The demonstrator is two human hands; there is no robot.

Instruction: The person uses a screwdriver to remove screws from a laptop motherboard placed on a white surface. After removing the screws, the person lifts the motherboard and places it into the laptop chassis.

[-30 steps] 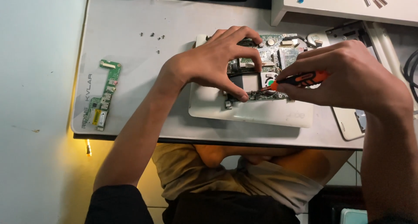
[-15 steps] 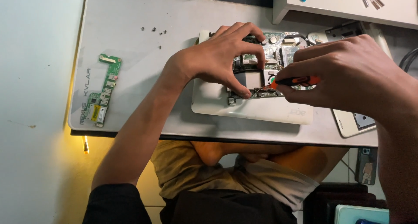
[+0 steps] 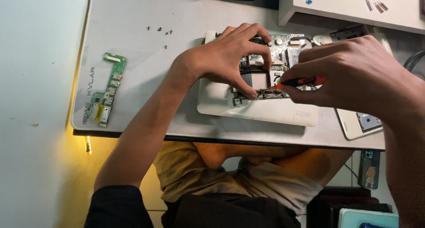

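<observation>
Green circuit board [image 3: 283,55] bare in white laptop shell [image 3: 261,110], left hand [image 3: 230,59] splayed on it, right hand [image 3: 354,77] pinching orange screwdriver [image 3: 301,81].

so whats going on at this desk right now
A person is working on an opened white laptop shell lying on a grey mat. The left hand presses down on the exposed circuit board, while the right hand holds an orange-handled screwdriver with its tip at the board. A separate small green board and loose screws lie to the left.
</observation>
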